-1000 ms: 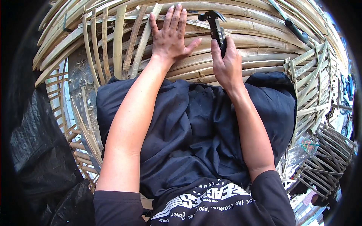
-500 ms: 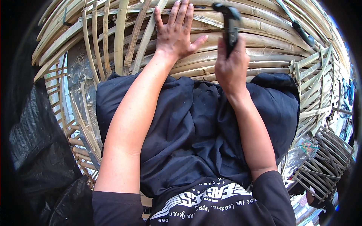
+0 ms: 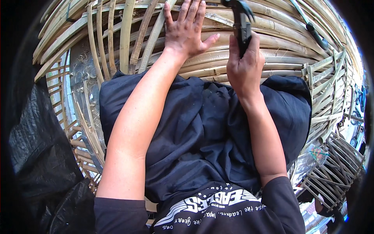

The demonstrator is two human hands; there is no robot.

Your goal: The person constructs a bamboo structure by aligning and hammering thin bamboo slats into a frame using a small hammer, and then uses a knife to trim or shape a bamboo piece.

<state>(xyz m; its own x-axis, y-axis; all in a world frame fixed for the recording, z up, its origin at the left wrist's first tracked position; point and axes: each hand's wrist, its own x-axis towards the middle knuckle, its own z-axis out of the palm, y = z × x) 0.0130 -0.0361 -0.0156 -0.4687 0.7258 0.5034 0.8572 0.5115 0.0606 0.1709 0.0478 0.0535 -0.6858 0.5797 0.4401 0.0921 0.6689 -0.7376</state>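
My left hand (image 3: 185, 33) lies flat with its fingers spread on a woven panel of split bamboo strips (image 3: 272, 39). To its right, my right hand (image 3: 246, 64) is wrapped round the dark handle of a claw hammer (image 3: 242, 27). The hammer's black head points away from me, over the bamboo, with its claw curving to the right; I cannot tell whether it touches the strips. Upright strips (image 3: 125, 37) cross the long curved ones left of my left hand. The far fingertips of that hand reach the top edge of the view.
A tool with a black handle (image 3: 317, 36) rests on the bamboo at the far right. Crossed slats (image 3: 327, 84) stand on the right, with a slatted bamboo frame (image 3: 335, 171) below. Black sheeting (image 3: 39, 136) hangs at left. Dark cloth (image 3: 175, 113) covers my lap.
My right hand has moved slightly right, with the hammer, whose head is a little farther away from me. My left hand appears slightly farther right and remains flat on the bamboo.
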